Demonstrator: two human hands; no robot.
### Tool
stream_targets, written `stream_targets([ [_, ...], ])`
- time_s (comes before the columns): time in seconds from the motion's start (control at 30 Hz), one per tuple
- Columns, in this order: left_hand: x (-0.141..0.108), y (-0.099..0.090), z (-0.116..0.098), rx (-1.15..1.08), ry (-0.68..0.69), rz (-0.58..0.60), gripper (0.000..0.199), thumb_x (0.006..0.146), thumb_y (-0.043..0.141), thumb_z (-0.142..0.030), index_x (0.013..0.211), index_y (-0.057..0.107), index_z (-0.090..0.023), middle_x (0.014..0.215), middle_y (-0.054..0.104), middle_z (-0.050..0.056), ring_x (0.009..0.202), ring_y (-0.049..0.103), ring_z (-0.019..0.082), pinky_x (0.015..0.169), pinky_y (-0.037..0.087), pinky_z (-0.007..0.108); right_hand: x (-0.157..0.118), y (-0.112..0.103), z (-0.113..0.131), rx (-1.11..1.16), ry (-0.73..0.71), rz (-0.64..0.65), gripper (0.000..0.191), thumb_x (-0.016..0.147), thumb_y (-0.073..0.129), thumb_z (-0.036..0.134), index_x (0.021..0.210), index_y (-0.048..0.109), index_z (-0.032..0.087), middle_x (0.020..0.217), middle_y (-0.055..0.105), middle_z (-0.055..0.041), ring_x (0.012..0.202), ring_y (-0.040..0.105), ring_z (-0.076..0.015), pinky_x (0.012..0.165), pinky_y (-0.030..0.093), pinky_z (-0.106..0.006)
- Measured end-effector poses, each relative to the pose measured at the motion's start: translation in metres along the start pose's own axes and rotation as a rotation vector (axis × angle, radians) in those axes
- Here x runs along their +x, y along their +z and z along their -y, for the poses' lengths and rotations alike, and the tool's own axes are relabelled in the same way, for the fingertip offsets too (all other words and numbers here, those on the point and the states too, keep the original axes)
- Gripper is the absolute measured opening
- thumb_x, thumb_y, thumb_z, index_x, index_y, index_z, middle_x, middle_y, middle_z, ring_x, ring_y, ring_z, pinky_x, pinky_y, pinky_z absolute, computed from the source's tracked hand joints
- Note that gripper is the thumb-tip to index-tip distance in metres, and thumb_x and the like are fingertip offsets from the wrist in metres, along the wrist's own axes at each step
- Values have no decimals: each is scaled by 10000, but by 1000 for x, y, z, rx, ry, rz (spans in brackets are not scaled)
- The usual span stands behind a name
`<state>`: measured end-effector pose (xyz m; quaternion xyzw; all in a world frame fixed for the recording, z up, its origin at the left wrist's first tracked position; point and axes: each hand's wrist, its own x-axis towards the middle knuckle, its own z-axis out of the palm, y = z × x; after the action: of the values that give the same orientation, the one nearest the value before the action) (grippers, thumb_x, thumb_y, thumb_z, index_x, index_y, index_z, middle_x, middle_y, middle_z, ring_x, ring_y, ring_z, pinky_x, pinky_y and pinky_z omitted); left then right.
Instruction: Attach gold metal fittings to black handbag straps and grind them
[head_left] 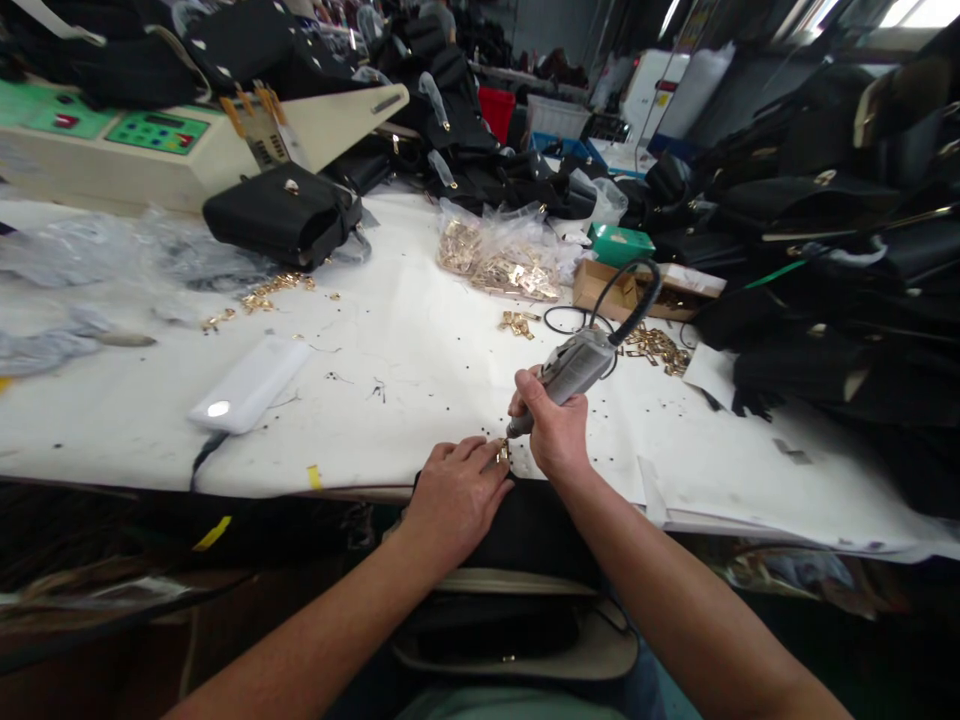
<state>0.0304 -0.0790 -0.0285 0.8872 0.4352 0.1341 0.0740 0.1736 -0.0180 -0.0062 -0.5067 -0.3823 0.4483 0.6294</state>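
Observation:
My right hand (559, 425) is wrapped around a grey electric screwdriver (577, 368), tilted with its cord rising from the top. Its tip points down at a small gold metal clasp (503, 453) on a black bag (536, 520). Whether the tip touches the clasp is too small to tell. My left hand (457, 500) lies flat on the bag, fingers stretched out, fingertips beside and against the clasp. The bag rests at the table's front edge, with its pale-edged open mouth toward me.
Gold fittings lie loose (517, 323) and in plastic bags (517, 265) on the white table (390, 300). A white power bank-like box (251, 383) with a cable is at left. Black bags (281, 215) are piled behind and right. A cardboard box (607, 288) stands beyond the screwdriver.

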Motion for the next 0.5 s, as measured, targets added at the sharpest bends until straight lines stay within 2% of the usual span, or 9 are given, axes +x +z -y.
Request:
stream_targets([
  [0.27, 1, 2, 1, -26, -15, -11, 206, 977, 586, -309, 1143, 688, -244, 1286, 686, 44, 1230, 571, 275, 909, 450, 469, 1, 6, 3, -190, -28, 136, 246, 787, 654, 273, 597, 517, 199, 511, 534, 31, 451, 486, -109, 457, 407, -233],
  [0.5, 2, -1, 2, -32, -19, -18, 200, 959, 610, -307, 1125, 697, -234, 1218, 712, 62, 1177, 594, 277, 882, 451, 469, 9, 16, 5, -309, -24, 343, 238, 735, 677, 268, 574, 514, 202, 498, 512, 47, 445, 437, -97, 428, 362, -226],
])
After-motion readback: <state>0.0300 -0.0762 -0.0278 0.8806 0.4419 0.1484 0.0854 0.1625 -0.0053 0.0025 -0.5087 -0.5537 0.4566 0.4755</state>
